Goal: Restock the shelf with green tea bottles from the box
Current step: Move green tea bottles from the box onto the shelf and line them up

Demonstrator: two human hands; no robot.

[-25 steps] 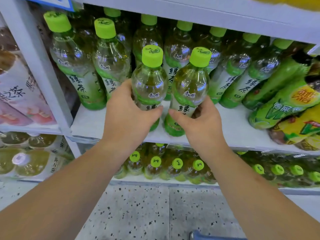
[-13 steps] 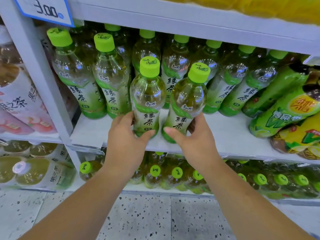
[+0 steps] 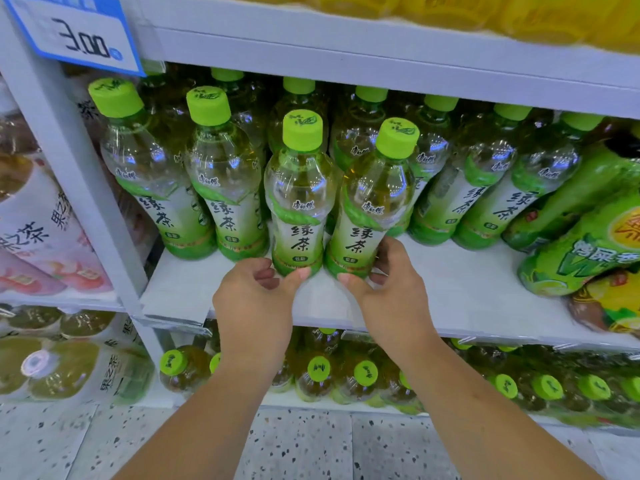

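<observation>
Two green tea bottles with lime caps stand upright side by side on the white shelf (image 3: pixel 467 292), in front of rows of the same bottles. My left hand (image 3: pixel 252 306) is at the foot of the left bottle (image 3: pixel 299 202), thumb on its front and curled fingers at its left side. My right hand (image 3: pixel 391 299) holds the base of the right bottle (image 3: pixel 374 199), thumb in front and fingers round its right side. The box is out of view.
A blue price tag (image 3: pixel 76 36) hangs at the upper left beside the white shelf post (image 3: pixel 69 168). Green wrapped drink packs (image 3: pixel 581 244) lie tilted at the right. Pink-labelled bottles (image 3: pixel 34 230) fill the left bay. More green-capped bottles (image 3: pixel 318 372) sit on the lower shelf above the speckled floor (image 3: pixel 311 445).
Both bottles went from being held over the shelf front to standing further back on it. My hands slid from the bottles' middles down to their bases.
</observation>
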